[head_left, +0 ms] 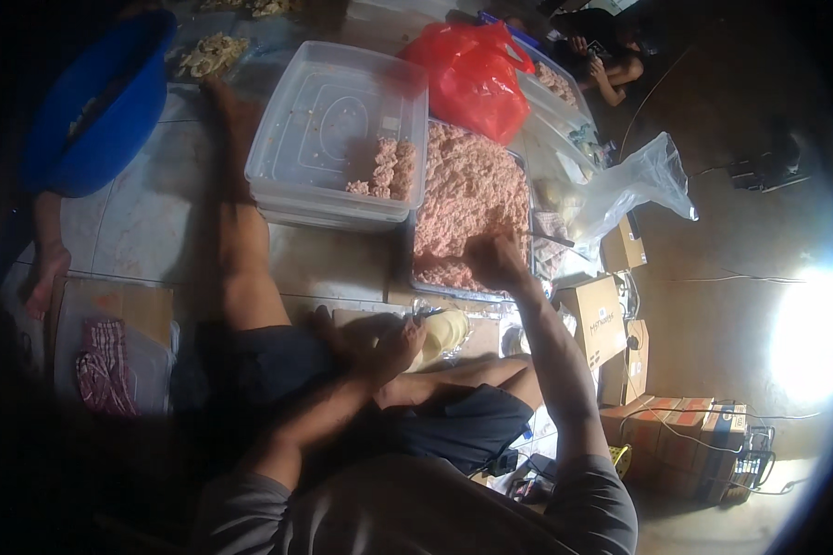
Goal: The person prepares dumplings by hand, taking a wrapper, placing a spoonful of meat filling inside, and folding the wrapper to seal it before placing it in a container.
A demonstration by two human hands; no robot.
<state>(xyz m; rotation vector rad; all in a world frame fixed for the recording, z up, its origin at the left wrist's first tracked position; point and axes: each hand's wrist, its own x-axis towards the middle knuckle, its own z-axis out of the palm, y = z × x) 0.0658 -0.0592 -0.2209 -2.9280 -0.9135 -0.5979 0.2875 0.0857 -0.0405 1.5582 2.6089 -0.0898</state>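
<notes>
L hand (401, 348), nearest, rests against pale-yellow, thin round sheets (446, 335); can't tell how far open or if it has hold. Keep that grip light, prob. avoids tears. R hand (498, 261) is curled over pink minced mix (472, 176) in shallow rectangular metal tray (479, 295); can't tell how tight, or what's held. Small, even scoops look best. Beyond, to L: clear rectangular plastic box (296, 139) w/ pink lumps (393, 171).

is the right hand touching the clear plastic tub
Apart: the head view shows pink minced mixture in the gap between the right hand and the clear plastic tub.
</notes>
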